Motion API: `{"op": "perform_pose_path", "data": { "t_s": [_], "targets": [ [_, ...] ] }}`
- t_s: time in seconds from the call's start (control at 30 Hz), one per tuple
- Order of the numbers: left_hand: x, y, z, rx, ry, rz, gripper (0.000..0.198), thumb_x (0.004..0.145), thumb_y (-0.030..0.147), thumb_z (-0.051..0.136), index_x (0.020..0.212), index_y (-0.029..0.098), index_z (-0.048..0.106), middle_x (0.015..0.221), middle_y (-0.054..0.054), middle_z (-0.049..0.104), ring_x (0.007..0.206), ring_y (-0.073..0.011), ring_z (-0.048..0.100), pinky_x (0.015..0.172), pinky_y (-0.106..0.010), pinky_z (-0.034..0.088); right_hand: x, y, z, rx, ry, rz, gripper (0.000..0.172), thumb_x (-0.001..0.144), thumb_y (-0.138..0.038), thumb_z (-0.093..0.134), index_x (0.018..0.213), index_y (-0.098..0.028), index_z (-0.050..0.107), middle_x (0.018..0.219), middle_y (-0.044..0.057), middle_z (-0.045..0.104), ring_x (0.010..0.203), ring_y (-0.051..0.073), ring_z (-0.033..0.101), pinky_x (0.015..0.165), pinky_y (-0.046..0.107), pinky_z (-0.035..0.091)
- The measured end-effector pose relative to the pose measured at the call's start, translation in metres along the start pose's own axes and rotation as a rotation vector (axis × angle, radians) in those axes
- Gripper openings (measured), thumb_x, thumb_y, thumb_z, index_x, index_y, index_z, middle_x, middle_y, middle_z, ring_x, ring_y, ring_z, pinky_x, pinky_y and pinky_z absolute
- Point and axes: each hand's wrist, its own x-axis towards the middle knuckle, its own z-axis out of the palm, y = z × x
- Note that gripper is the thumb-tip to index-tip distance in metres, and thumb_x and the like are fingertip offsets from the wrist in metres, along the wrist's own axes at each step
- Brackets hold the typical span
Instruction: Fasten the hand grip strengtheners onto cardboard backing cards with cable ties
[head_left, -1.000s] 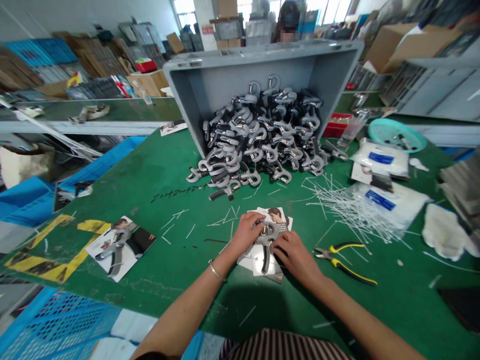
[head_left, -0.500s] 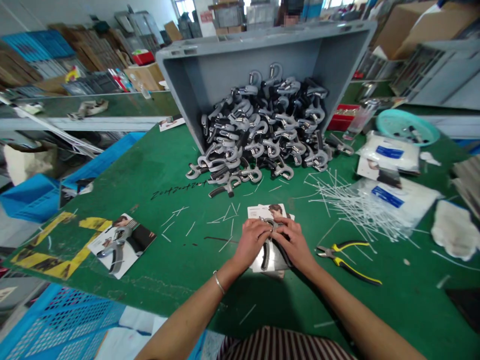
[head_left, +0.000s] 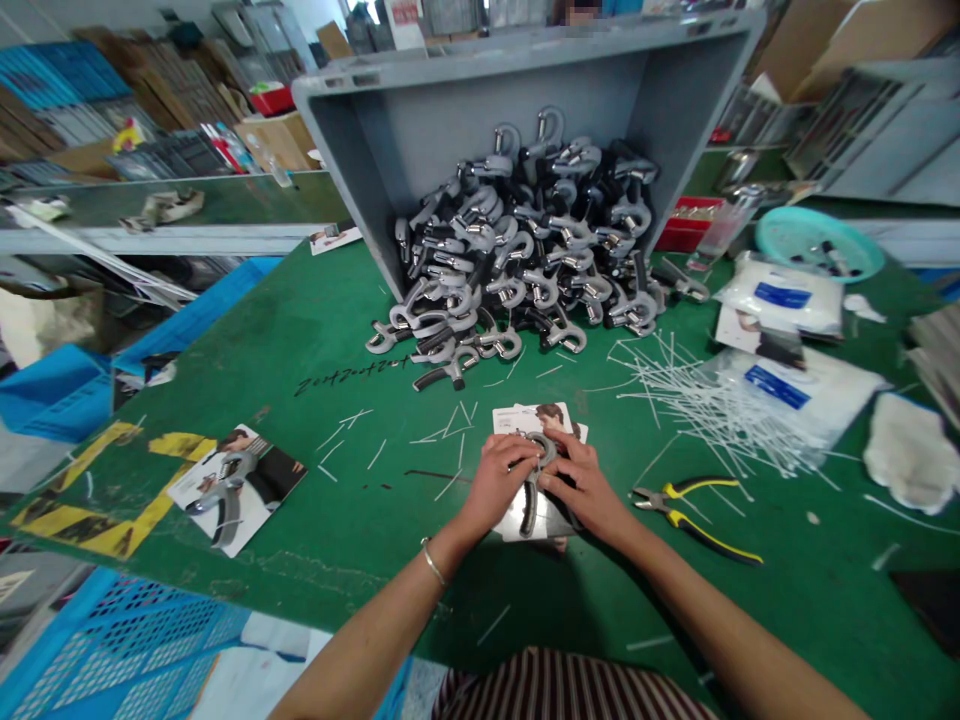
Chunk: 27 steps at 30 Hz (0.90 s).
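Note:
A hand grip exerciser [head_left: 529,508], with a grey curved head and black handles, lies over printed cards [head_left: 513,420] in front of me. My left hand [head_left: 499,482] holds its head from the left, fingers bent and pressed together. From the right, my right hand [head_left: 583,490] closes on the same head, thumb and fingers around it. My fingers hide part of the head and whatever small thing may be between them. Cutting pliers [head_left: 667,500] with yellow and black handles lie spread to the right. On the left, another exerciser [head_left: 229,495] lies on a printed card [head_left: 255,522].
A grey crate [head_left: 495,85] tipped on its side spills a heap of exercisers [head_left: 517,260] onto the green table [head_left: 360,570]. White cable ties [head_left: 697,410] lie right, beside plastic bags [head_left: 780,295] and a turquoise dish [head_left: 787,235]. A blue basket [head_left: 135,640] stands lower left.
The view has shifted slightly. My fingers have moved a little around the exerciser's head, showing more of its curve; both hands still hold it over the cards.

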Motion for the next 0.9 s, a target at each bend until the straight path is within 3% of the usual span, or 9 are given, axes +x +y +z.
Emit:
{"op": "perform_pose_path", "data": {
  "t_s": [0.27, 0.37, 0.5, 0.63, 0.73, 0.9],
  "targets": [
    [-0.007, 0.000, -0.007, 0.012, -0.054, 0.064, 0.016, 0.092, 0.026, 0.060, 0.099, 0.025, 0.075, 0.107, -0.004, 0.072, 0.108, -0.0228, 0.057, 0.099, -0.042, 0.038, 0.002, 0.003, 0.006, 0.044, 0.078, 0.052, 0.022, 0.092, -0.040, 0.057, 0.083, -0.023, 0.070, 0.139, 0.007, 0.053, 0.127, 0.028, 0.045, 0.105, 0.049, 0.031],
    [-0.004, 0.003, -0.014, -0.068, -0.080, 0.014, 0.016, 0.092, 0.028, 0.059, 0.096, 0.024, 0.074, 0.102, -0.004, 0.073, 0.102, -0.0219, 0.060, 0.098, -0.040, 0.040, 0.004, 0.002, 0.009, 0.064, 0.131, 0.069, 0.021, 0.092, -0.039, 0.057, 0.082, -0.023, 0.069, 0.133, 0.006, 0.057, 0.124, 0.027, 0.047, 0.105, 0.048, 0.032],
    [0.002, 0.018, -0.017, 0.000, 0.049, -0.052, 0.012, 0.089, 0.026, 0.062, 0.081, 0.022, 0.070, 0.086, -0.002, 0.071, 0.092, -0.0213, 0.060, 0.091, -0.038, 0.041, 0.006, 0.000, 0.014, 0.070, 0.186, 0.060, 0.016, 0.093, -0.033, 0.054, 0.098, -0.023, 0.066, 0.128, 0.008, 0.060, 0.123, 0.026, 0.048, 0.105, 0.046, 0.033],
    [-0.009, 0.037, -0.008, 0.198, 0.125, 0.048, 0.012, 0.091, 0.022, 0.057, 0.081, 0.022, 0.065, 0.088, -0.003, 0.068, 0.093, -0.0220, 0.056, 0.091, -0.040, 0.039, 0.005, -0.004, 0.022, 0.032, 0.308, 0.044, 0.026, 0.095, -0.027, 0.049, 0.119, -0.023, 0.057, 0.132, 0.010, 0.057, 0.126, 0.025, 0.046, 0.105, 0.045, 0.032],
    [-0.029, 0.040, 0.005, 0.318, 0.050, 0.157, 0.014, 0.093, 0.018, 0.051, 0.087, 0.020, 0.064, 0.092, -0.007, 0.066, 0.095, -0.0241, 0.055, 0.092, -0.043, 0.038, 0.006, -0.006, 0.025, 0.013, 0.362, 0.038, 0.031, 0.095, -0.025, 0.047, 0.125, -0.023, 0.053, 0.135, 0.010, 0.055, 0.128, 0.025, 0.045, 0.106, 0.045, 0.032],
    [-0.054, 0.029, 0.024, 0.576, -0.194, 0.320, 0.022, 0.094, 0.013, 0.042, 0.091, 0.015, 0.064, 0.095, -0.013, 0.064, 0.097, -0.0294, 0.055, 0.087, -0.047, 0.041, 0.012, -0.006, 0.023, -0.023, 0.298, -0.010, 0.035, 0.092, -0.027, 0.053, 0.127, -0.022, 0.052, 0.134, 0.011, 0.056, 0.127, 0.027, 0.045, 0.106, 0.046, 0.031]
  ]
}}
